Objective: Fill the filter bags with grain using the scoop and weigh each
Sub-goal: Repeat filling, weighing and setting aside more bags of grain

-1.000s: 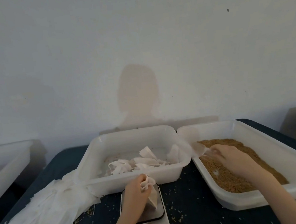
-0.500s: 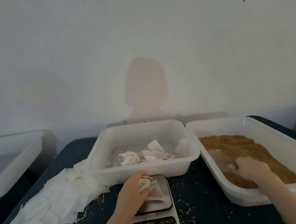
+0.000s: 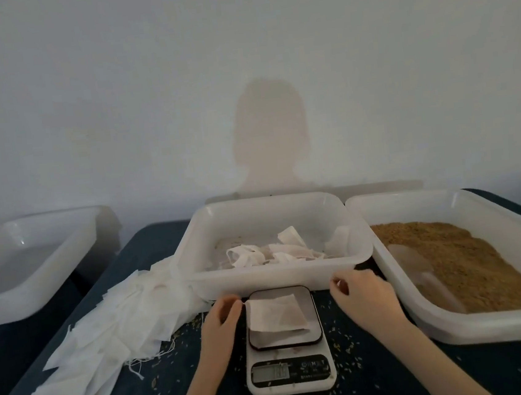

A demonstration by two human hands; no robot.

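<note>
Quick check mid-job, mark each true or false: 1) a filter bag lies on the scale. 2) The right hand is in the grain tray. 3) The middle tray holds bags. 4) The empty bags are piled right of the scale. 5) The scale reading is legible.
1) A filter bag lies on the scale: true.
2) False: the right hand is outside the grain tray, beside the scale.
3) The middle tray holds bags: true.
4) False: the pile of empty bags lies left of the scale.
5) False: the display is too blurred to read.
</note>
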